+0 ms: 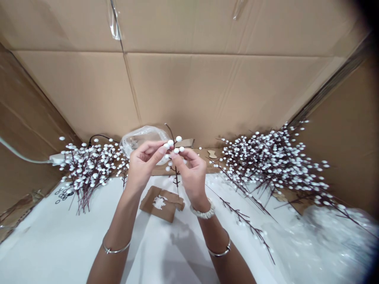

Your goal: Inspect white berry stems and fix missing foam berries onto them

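Note:
A dark brown twig (177,179) with several white balls near its top stands upright between my hands, above the table. My left hand (143,161) pinches at a white ball (166,146) on the twig's left side. My right hand (192,169) has its thumb and fingers closed at the twig, just under two white balls (177,150). The fingertips of both hands nearly meet, and exactly what lies between them is partly hidden. Below, a brown cardboard piece (161,213) with a white patch lies on the white surface (74,244).
Bunches of white-balled twigs lie at the left (91,165) and right (266,157). A bare twig (251,227) lies right of my hands. Behind my left hand is a plastic bag (130,138); clear plastic (334,244) lies at right. Cardboard walls (189,86) enclose the back and sides.

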The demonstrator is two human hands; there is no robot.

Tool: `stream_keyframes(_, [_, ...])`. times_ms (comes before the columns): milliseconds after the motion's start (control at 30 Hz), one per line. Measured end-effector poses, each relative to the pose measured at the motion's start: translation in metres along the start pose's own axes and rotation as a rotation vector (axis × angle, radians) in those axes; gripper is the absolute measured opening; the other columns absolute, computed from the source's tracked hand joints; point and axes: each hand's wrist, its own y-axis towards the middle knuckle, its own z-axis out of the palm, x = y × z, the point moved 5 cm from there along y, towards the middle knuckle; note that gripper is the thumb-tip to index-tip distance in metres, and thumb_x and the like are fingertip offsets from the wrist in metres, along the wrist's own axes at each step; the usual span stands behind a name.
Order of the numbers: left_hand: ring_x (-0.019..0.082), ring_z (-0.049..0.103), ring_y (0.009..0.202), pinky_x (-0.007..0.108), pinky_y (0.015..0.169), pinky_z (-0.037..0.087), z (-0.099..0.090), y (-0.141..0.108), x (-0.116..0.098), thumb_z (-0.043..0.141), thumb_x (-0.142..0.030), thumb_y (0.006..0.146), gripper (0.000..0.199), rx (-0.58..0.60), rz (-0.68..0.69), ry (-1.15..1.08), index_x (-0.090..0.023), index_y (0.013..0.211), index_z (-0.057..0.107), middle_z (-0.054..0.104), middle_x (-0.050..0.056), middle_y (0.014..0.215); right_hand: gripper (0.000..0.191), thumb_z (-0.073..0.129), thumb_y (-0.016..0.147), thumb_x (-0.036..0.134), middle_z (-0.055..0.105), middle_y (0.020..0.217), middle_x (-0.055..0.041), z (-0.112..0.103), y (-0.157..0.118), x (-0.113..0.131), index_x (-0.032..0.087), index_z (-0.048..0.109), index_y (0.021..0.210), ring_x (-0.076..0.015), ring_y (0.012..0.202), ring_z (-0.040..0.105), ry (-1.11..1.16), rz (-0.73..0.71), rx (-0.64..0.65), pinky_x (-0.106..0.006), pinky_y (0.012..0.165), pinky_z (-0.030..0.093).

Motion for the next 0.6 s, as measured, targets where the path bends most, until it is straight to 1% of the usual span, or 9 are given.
stream_keyframes(100, [0.020, 0.069, 0.101, 0.030, 0.088, 0.055, -0.001, 0.002, -0.001, 0.071, -0.039, 0.082, 0.037, 0.103, -0.049, -0.014, -0.025, 0.116, 0.068, 0.072, 0.010, 0.111, 0.014, 0.071, 0.079, 0.033, 0.072, 0.089, -0.0011, 0.001, 0.005, -0.003, 0.021, 0.072, 0.087, -0.0125, 0.084, 0.064, 0.160, 0.067, 0.017, -0.027, 0.078, 0.053])
stream_keyframes(167, [0.022, 0.067, 0.106, 0.030, 0.086, 0.055, 0.001, 0.001, -0.001, 0.070, -0.041, 0.081, 0.044, 0.180, -0.093, 0.056, -0.026, 0.122, 0.066, 0.071, 0.011, 0.115, 0.014, 0.073, 0.078, 0.031, 0.073, 0.094, -0.0009, -0.002, 0.007, -0.005, 0.022, 0.073, 0.088, -0.0122, 0.089, 0.065, 0.226, 0.096, -0.015, -0.027, 0.083, 0.053])
stream_keyframes(233, [0.023, 0.067, 0.103, 0.029, 0.080, 0.056, 0.006, -0.003, 0.000, 0.073, -0.038, 0.079, 0.037, 0.275, -0.141, 0.201, -0.024, 0.113, 0.070, 0.071, 0.011, 0.112, 0.016, 0.075, 0.076, 0.032, 0.073, 0.099, -0.0013, -0.004, 0.009, -0.006, 0.022, 0.073, 0.089, -0.0124, 0.092, 0.065, 0.253, 0.121, -0.045, -0.026, 0.084, 0.053])
stream_keyframes(300, [0.022, 0.069, 0.094, 0.028, 0.074, 0.056, 0.013, -0.008, 0.002, 0.073, -0.033, 0.078, 0.026, 0.351, -0.145, 0.324, -0.022, 0.102, 0.073, 0.073, 0.010, 0.103, 0.018, 0.075, 0.075, 0.034, 0.073, 0.099, -0.0023, -0.005, 0.010, -0.008, 0.022, 0.073, 0.088, -0.0129, 0.089, 0.065, 0.249, 0.149, -0.053, -0.027, 0.079, 0.054])
stream_keyframes(367, [0.021, 0.069, 0.085, 0.028, 0.070, 0.056, 0.018, -0.011, 0.000, 0.069, -0.032, 0.082, 0.019, 0.361, -0.094, 0.377, -0.022, 0.097, 0.073, 0.073, 0.008, 0.095, 0.019, 0.074, 0.075, 0.036, 0.073, 0.097, -0.0032, -0.005, 0.010, -0.010, 0.020, 0.072, 0.085, -0.0135, 0.085, 0.065, 0.234, 0.176, -0.047, -0.027, 0.074, 0.053])
stream_keyframes(433, [0.019, 0.068, 0.082, 0.028, 0.070, 0.055, 0.020, -0.013, -0.003, 0.064, -0.033, 0.086, 0.017, 0.341, -0.046, 0.418, -0.021, 0.095, 0.071, 0.072, 0.006, 0.090, 0.021, 0.073, 0.075, 0.037, 0.073, 0.098, -0.0039, -0.005, 0.010, -0.009, 0.020, 0.072, 0.087, -0.0143, 0.086, 0.065, 0.218, 0.185, -0.020, -0.027, 0.074, 0.053])
stream_keyframes(500, [0.018, 0.067, 0.082, 0.027, 0.072, 0.054, 0.020, -0.013, -0.004, 0.060, -0.034, 0.088, 0.019, 0.349, -0.047, 0.479, -0.019, 0.095, 0.070, 0.071, 0.005, 0.090, 0.024, 0.074, 0.075, 0.036, 0.072, 0.105, -0.0037, -0.006, 0.010, -0.005, 0.022, 0.072, 0.094, -0.0153, 0.092, 0.065, 0.197, 0.169, 0.007, -0.028, 0.078, 0.053])
stream_keyframes(600, [0.015, 0.066, 0.083, 0.024, 0.074, 0.050, 0.017, -0.011, -0.005, 0.058, -0.037, 0.090, 0.020, 0.404, -0.068, 0.605, -0.019, 0.095, 0.067, 0.071, 0.002, 0.091, 0.029, 0.070, 0.078, 0.037, 0.070, 0.114, -0.0029, -0.015, 0.012, 0.004, 0.025, 0.070, 0.105, -0.0169, 0.104, 0.063, 0.171, 0.116, 0.004, -0.032, 0.091, 0.050])
